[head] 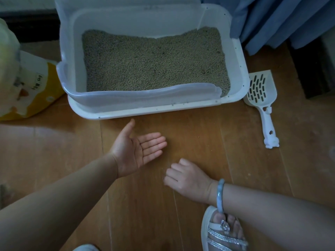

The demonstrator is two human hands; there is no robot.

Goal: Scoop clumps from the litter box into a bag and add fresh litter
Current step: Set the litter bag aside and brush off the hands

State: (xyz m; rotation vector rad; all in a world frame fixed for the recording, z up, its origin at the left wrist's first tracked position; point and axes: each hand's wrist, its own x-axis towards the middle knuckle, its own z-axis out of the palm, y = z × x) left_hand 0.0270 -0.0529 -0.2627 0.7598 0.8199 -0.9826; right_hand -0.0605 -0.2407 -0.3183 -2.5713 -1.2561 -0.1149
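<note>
A white litter box (163, 109) with a translucent upper rim stands on the wooden floor, filled with greenish-brown litter (154, 62). A white slotted scoop (261, 89) lies on the floor at the box's right side, handle toward me. A yellow and white litter bag (36, 84) leans at the box's left. My left hand (139, 151) is held flat, palm up and empty, just in front of the box. My right hand (186, 176) is beside it, back upward, fingers bent down to the floor; what is under them is hidden.
A blue curtain (281, 20) hangs at the back right. A pale, blurred bag-like shape (7, 51) fills the left edge. My foot in a glittery sandal (223, 230) is at the bottom right. A few stray litter grains dot the floor.
</note>
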